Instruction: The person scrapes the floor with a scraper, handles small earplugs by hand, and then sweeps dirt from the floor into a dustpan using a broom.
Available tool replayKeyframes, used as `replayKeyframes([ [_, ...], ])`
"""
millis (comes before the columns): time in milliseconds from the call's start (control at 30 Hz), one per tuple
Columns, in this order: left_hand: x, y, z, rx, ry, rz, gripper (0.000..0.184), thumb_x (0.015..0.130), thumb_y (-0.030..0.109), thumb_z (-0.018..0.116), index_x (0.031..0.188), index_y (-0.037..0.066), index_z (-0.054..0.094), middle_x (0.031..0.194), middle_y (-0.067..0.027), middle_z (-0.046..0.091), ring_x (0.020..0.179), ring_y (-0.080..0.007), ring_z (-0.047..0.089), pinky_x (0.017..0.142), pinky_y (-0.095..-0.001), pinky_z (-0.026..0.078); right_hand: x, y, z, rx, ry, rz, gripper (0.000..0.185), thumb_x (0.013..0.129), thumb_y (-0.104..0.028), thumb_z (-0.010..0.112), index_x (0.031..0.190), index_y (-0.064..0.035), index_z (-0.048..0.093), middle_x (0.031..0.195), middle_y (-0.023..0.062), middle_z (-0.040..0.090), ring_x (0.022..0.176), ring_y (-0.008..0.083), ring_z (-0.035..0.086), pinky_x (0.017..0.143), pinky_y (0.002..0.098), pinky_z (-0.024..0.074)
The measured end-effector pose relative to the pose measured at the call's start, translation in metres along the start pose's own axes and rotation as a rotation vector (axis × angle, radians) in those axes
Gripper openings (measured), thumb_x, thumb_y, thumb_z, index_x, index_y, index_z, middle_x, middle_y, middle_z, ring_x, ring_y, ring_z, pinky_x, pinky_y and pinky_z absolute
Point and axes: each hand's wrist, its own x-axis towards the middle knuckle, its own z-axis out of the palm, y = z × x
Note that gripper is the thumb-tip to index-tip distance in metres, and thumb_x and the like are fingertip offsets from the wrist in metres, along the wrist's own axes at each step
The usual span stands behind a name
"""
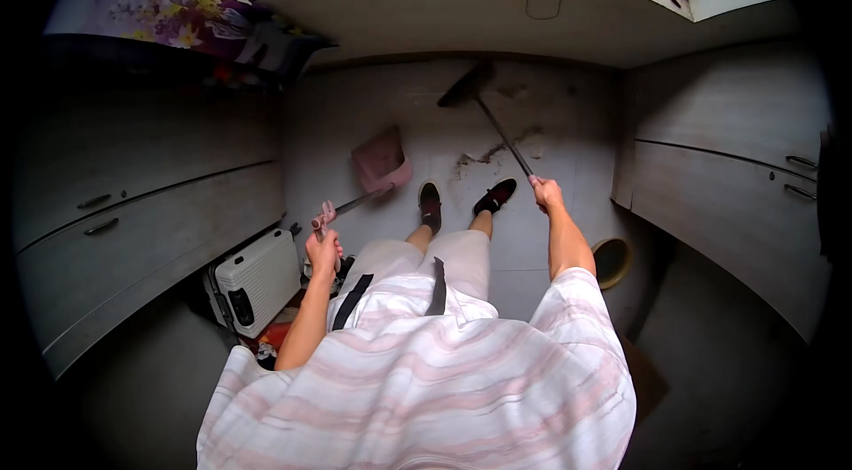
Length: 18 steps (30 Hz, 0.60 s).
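Seemingly light, stiff and best grasped by the handle, a dark-headed broom (493,119) and a pink dustpan (380,161) are held low near brown debris (488,154) on a pale floor (568,128), the broom's handle clasped by the fingers of the right hand (547,193), the dustpan's by those of the left hand (324,250).

A single wide, rounded view looks from the person's head, facing forward and steeply down over the striped shirt (417,390), which lies nearest the lens. The left hand (324,252) and right hand (548,194) come at middle range, the floor (324,115) beyond, with drawer fronts (195,150) at either side.
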Motion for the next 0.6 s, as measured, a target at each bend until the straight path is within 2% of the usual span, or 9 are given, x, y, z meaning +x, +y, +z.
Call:
replayKeyframes([
  [133, -0.008, 0.01, 0.017, -0.01, 0.017, 0.009, 0.009, 0.076, 0.01, 0.058, 0.081, 0.003, 0.054, 0.06, -0.0028, 0.051, 0.046, -0.0112, 0.051, 0.041, -0.0252, 0.043, -0.022, 0.038, -0.047, 0.071, 0.009, 0.124, 0.042, 0.09, -0.048, 0.051, 0.122, -0.0219, 0.061, 0.059, 0.0078, 0.053, 0.04, 0.0165, 0.046, 0.04, 0.0352, 0.039],
  [233, -0.011, 0.012, 0.029, -0.009, 0.031, 0.024, 0.01, 0.076, 0.01, 0.058, 0.082, 0.003, 0.054, 0.06, -0.0028, 0.051, 0.045, -0.0112, 0.05, 0.04, -0.0251, 0.043, -0.04, 0.051, -0.077, 0.05, 0.011, 0.047, 0.043, 0.091, -0.048, 0.049, 0.123, -0.0212, 0.06, 0.057, 0.0074, 0.052, 0.041, 0.0168, 0.047, 0.039, 0.035, 0.0392],
  [300, -0.01, 0.009, 0.036, -0.03, 0.043, 0.018, 0.01, 0.077, 0.01, 0.058, 0.082, 0.003, 0.054, 0.06, -0.0029, 0.051, 0.044, -0.0115, 0.05, 0.04, -0.0252, 0.042, -0.065, 0.05, -0.094, -0.033, 0.007, -0.131, 0.045, 0.091, -0.05, 0.047, 0.123, -0.0208, 0.059, 0.054, 0.0066, 0.051, 0.041, 0.0169, 0.048, 0.039, 0.0345, 0.0387],
  [400, -0.011, 0.009, 0.049, -0.031, 0.067, -0.003, 0.011, 0.077, 0.01, 0.058, 0.082, 0.002, 0.054, 0.061, -0.0033, 0.051, 0.044, -0.0118, 0.051, 0.039, -0.0257, 0.043, -0.078, 0.032, -0.109, -0.021, 0.073, -0.159, 0.046, 0.091, -0.051, 0.046, 0.123, -0.0212, 0.06, 0.053, 0.0059, 0.05, 0.04, 0.0168, 0.047, 0.038, 0.0335, 0.0374],
  [500, -0.013, 0.015, 0.064, 0.01, 0.077, -0.002, 0.011, 0.077, 0.01, 0.058, 0.082, 0.002, 0.054, 0.061, -0.0034, 0.051, 0.044, -0.0119, 0.051, 0.039, -0.0257, 0.043, -0.034, -0.001, -0.107, 0.102, -0.06, -0.059, 0.044, 0.089, -0.053, 0.05, 0.122, -0.0258, 0.06, 0.053, 0.0048, 0.048, 0.04, 0.0153, 0.045, 0.038, 0.0316, 0.0357],
  [600, -0.02, 0.018, 0.081, 0.016, 0.068, 0.013, 0.01, 0.077, 0.01, 0.058, 0.081, 0.002, 0.054, 0.061, -0.0035, 0.052, 0.044, -0.0118, 0.051, 0.039, -0.0253, 0.043, 0.013, 0.007, -0.094, 0.138, -0.127, 0.038, 0.042, 0.088, -0.053, 0.052, 0.122, -0.0293, 0.06, 0.053, 0.0037, 0.047, 0.04, 0.0142, 0.044, 0.039, 0.031, 0.0339],
])
